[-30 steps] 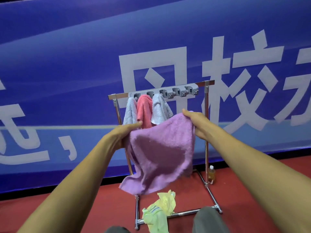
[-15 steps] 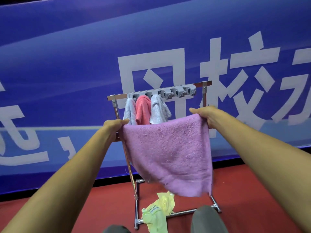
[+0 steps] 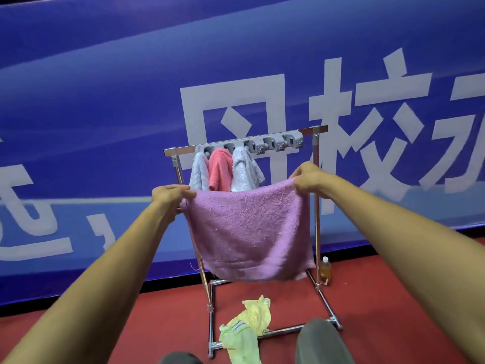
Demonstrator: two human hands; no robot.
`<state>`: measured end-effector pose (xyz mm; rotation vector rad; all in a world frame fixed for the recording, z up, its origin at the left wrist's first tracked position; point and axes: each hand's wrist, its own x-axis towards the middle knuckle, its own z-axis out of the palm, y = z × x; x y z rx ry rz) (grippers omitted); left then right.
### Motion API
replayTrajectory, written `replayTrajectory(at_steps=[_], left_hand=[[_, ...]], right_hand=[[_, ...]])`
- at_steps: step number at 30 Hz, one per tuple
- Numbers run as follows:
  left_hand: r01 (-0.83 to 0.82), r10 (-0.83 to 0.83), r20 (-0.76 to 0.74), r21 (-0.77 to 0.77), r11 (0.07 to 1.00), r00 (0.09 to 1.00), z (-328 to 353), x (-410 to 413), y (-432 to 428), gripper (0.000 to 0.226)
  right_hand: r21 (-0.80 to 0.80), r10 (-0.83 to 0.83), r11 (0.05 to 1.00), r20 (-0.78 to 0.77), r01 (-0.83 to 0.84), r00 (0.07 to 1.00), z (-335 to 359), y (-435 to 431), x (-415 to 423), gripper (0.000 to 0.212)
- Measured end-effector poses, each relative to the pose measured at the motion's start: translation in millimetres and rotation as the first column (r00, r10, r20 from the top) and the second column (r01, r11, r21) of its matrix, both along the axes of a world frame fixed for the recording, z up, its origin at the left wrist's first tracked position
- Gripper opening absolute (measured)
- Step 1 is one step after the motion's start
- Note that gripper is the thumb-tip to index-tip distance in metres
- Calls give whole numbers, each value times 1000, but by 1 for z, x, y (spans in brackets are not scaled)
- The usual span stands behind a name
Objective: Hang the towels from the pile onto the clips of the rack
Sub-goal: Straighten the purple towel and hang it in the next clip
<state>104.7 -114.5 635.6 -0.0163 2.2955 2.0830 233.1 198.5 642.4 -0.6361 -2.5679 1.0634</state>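
I hold a purple towel (image 3: 249, 232) spread flat in front of the metal rack (image 3: 316, 206). My left hand (image 3: 172, 197) pinches its top left corner and my right hand (image 3: 308, 178) pinches its top right corner. The rack's top bar carries a grey strip of clips (image 3: 275, 143). Three towels hang from the left clips: a pale blue one (image 3: 199, 172), a pink one (image 3: 220, 169) and a light grey one (image 3: 244, 169). The clips to the right hold nothing. Yellow-green towels (image 3: 246, 329) lie piled on the floor over the rack's base bar.
A blue banner wall (image 3: 105, 101) with white characters stands right behind the rack. A small bottle of amber liquid (image 3: 325, 270) stands on the red floor by the rack's right leg. My knees (image 3: 322, 340) show at the bottom edge.
The purple towel went from bunched and hanging at a slant to stretched flat between my hands. My hands moved apart and the top edge is now level.
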Motion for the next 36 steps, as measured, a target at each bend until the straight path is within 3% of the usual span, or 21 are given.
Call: replayTrajectory(at_steps=[3,8,11,15,18,20,22,24,30,34,36], left_hand=[[-66,71,-44,103,992,996,-3,-6,-2,24],[-126,131,-79,74,989,988,-3,-8,5,51],[-18,20,-50,44,999,999,-2,-6,8,48],[260,-271,-75,-137,956,960,-8,0,4,38],[311,-422,-148,-471,825,895,-16,5,6,31],[170,-462,-192,-756,632,866,-20,6,11,21],[-53,-453,-261,-905,421,852,-25,4,15,13],[-219,-431,-359,-914,341,828,-29,1,16,10],[-432,-380,-487,-873,224,787,-21,7,18,8],[-467,-399,-490,-870,160,775,-12,16,16,8],[-488,-426,-474,-869,84,771,-10,16,15,15]], right_hand=[[225,-105,969,-14,106,994,-2,1,-1,21],[348,-192,913,-92,212,977,1,-5,3,21],[398,-213,885,-117,242,970,2,-8,7,15],[470,-224,851,-82,236,971,-1,-6,14,11],[514,-208,834,-41,199,977,-6,-2,18,12],[533,-190,828,-28,175,981,-10,0,20,10],[564,-171,813,-6,145,985,-13,0,21,10],[628,-147,772,19,103,989,-14,-1,22,14],[829,-115,557,141,-54,983,-7,-6,21,25],[825,-124,560,173,-75,977,-10,-9,16,33],[819,-143,568,193,-79,971,-10,-10,14,31]])
